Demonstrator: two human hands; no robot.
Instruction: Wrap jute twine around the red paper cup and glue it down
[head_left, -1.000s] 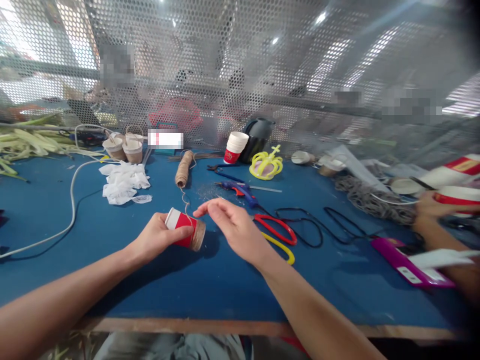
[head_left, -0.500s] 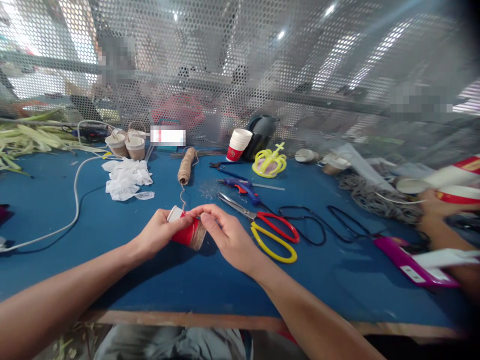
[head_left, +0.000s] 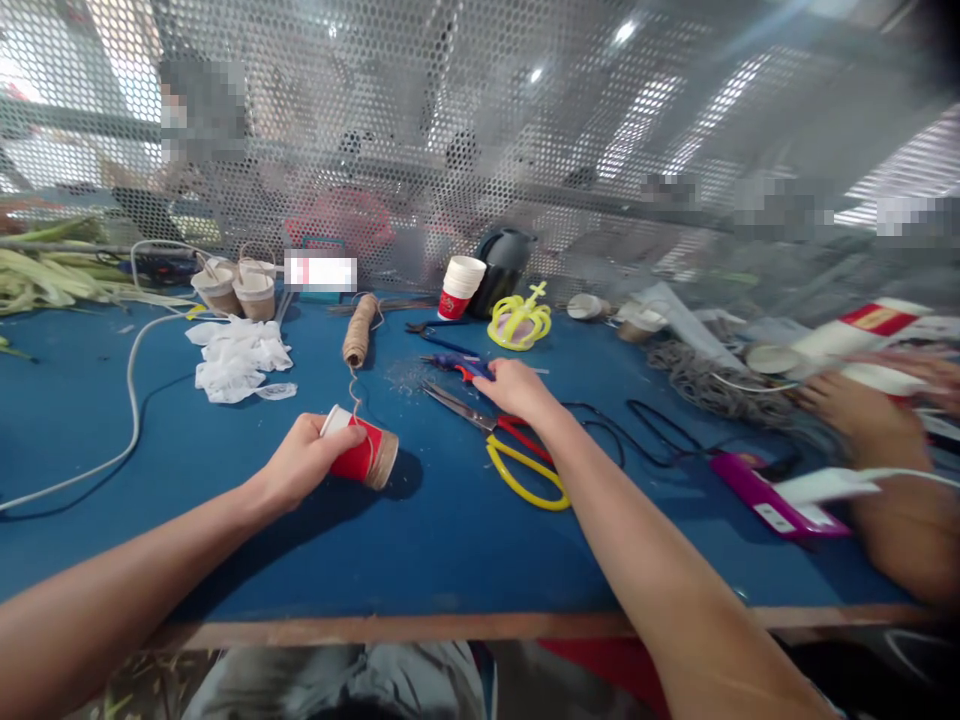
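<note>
My left hand is closed round a red and white paper cup, tilted on its side above the table. Brown twine is wound round the cup's base end, and a strand runs from it up to a twine roll. My right hand has its fingers round the handle of a blue hot glue gun, which lies on the table; the handle is mostly hidden. Under my right forearm lie large scissors with red and yellow handles, blades pointing away to the left.
Behind are pliers, stacked paper cups, a dark kettle and a yellow crown-shaped piece. White gloves and twine-wrapped cups sit left. A purple power strip and another person's hands are right.
My right hand has left the cup and moved right and away to the glue gun's handle. My left hand still holds the cup. The view has shifted slightly right.
</note>
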